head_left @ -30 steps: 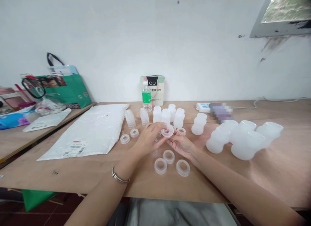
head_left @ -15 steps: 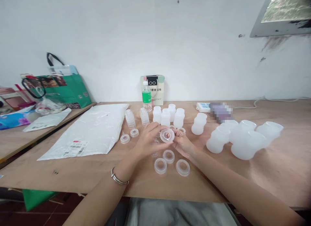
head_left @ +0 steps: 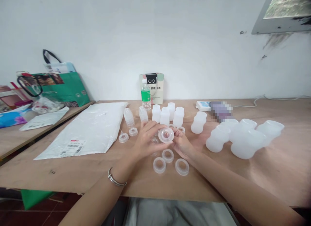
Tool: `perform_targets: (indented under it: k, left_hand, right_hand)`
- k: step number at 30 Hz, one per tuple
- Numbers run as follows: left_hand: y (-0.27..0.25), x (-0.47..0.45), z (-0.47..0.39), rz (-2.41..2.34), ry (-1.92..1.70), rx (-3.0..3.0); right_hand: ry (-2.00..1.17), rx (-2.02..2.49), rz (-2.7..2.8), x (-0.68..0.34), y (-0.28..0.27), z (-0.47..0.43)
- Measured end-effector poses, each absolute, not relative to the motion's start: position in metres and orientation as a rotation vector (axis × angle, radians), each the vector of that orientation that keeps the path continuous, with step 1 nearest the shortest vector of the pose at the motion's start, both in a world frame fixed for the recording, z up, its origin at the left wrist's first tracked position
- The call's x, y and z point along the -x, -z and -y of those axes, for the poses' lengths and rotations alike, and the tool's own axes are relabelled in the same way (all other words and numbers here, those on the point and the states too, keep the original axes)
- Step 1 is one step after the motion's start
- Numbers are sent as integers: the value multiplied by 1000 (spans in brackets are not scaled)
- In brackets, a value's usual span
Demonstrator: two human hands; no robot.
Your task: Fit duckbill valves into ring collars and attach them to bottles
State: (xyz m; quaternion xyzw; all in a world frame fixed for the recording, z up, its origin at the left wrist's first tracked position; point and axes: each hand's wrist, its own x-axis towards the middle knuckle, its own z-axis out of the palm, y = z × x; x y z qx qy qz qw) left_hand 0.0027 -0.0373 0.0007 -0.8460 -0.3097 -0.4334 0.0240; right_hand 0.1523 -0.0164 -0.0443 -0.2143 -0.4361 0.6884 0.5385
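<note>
Between both hands, above the table, is a clear bottle collar ring (head_left: pixel 161 138), its round opening facing me. A translucent piece sits inside it, perhaps a nipple, and fingertips show through the middle. My left hand (head_left: pixel 145 138) grips the ring's left side with thumb and fingers. At the right edge, my right hand (head_left: pixel 182 144) pinches it, some fingers behind or inside. Loose collar rings (head_left: pixel 159 165) lie on the table just below the hands. Under the left fingers, a small clear nipple (head_left: pixel 155 141) is partly hidden. Two collars with nipples (head_left: pixel 123 137) lie further left.
Several frosted bottles (head_left: pixel 178 116) stand behind the hands, with more bottles (head_left: pixel 244 145) at the right. Two capped small bottles (head_left: pixel 128 117) stand left of a water bottle (head_left: pixel 146 97). A white mailing bag (head_left: pixel 97 128) covers the left side. A white power strip (head_left: pixel 203 106) lies behind.
The view has shifted slightly. Both hands still hold the collar ring in nearly the same place, with only a slight shift of the fingers.
</note>
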Motion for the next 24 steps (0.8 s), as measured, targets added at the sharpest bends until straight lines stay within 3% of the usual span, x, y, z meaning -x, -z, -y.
perform_targets:
  k: [17, 20, 24]
  left_hand:
    - [-3, 4, 29, 1094, 1271, 2644]
    - [-5, 9, 26, 1152, 1141, 2713]
    - [-2, 12, 23, 1193, 932, 2692]
  right_hand:
    - [-1579, 500, 1087, -158, 48, 10]
    - [-1399, 608, 1127, -161, 43, 12]
    - [-927, 793, 1375, -163, 35, 22]
